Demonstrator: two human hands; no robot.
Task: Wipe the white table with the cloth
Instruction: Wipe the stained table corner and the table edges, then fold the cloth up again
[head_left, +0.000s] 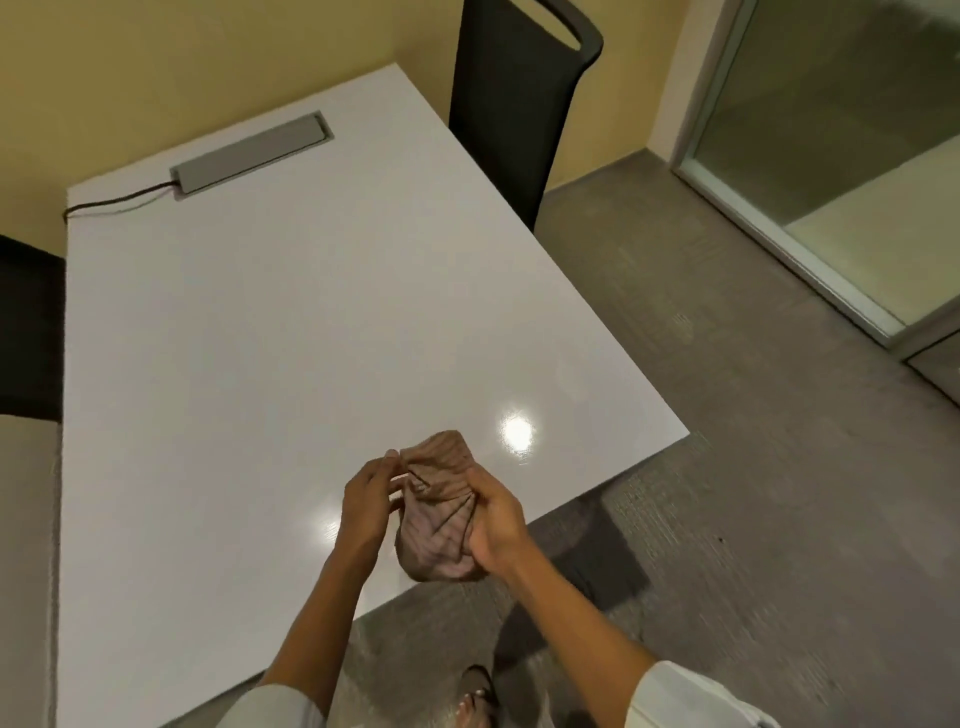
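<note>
Left grip (371, 491) and right grip (493, 517) both pinch the bunched brown cloth (439, 512) above the white worktop (291, 338), lower centre of frame.

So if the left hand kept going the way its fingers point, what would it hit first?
The left hand points up and right at the brown cloth it already pinches, so the cloth comes first; past it lies the right hand. Depth is uncertain.

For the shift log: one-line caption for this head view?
Both hands, left hand and right hand, hold a bunched brown cloth above the white table.
</note>
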